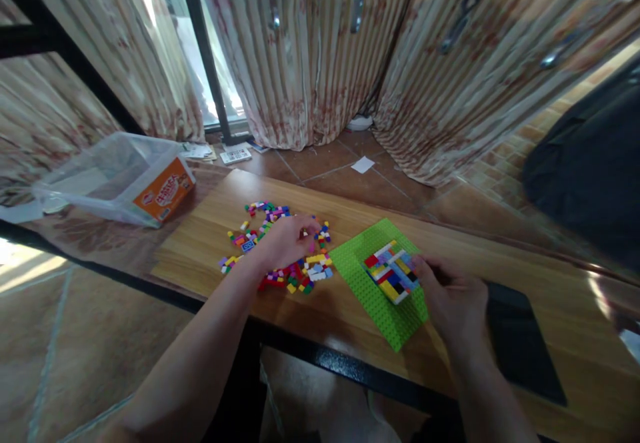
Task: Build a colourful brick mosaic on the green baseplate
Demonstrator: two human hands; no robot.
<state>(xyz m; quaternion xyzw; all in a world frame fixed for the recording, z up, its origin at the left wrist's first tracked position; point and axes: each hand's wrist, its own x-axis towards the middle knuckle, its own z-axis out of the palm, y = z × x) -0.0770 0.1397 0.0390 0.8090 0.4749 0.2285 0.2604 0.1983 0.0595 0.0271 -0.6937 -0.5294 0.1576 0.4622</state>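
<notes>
"Looking over the worktop (190, 256), where do you find the hands?"

"Well apart. The left hand (290, 239) is over the loose bricks (283, 277), left of the green baseplate (397, 333), fingers bent. I can't tell whether they hold a brick."

"And the right hand (450, 296)?"

"At the right edge of the brick panel (393, 272), thumb against it. Its other fingers are partly hidden, so I can't say whether it grips."

"Where's that panel, exactly?"

"Over the middle of the baseplate, showing yellow, white, red, blue and black pieces. Whether it rests flat or is raised, I can't make out."

"Anything else about?"

"A dark flat slab (523, 339) lies just right of the right hand, and a clear plastic box (100, 206) with an orange label (165, 193) stands at the far left. Beyond the worktop, striped curtains (310, 63) hang above the tiled floor (325, 176)."
</notes>
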